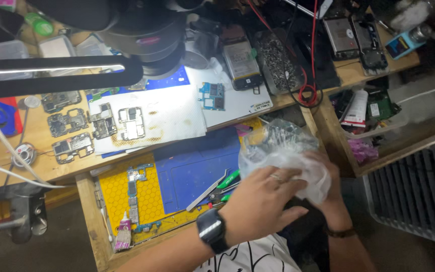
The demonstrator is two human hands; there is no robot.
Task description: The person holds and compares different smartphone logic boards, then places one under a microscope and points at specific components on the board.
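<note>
At lower centre-right of the frame I see my left hand point(263, 201) and right hand point(328, 186) both clutching a crumpled clear plastic bag point(283, 151), just right of green-handled tweezers point(217, 187) on a blue mat point(192, 168).

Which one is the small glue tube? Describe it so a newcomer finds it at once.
Start at the open wooden drawer below the workbench edge, lined with a yellow honeycomb mat. At the mat's lower left corner stands the small glue tube. Unlike the long circuit board beside it, it is pink-purple with a pointed white nozzle.
</note>
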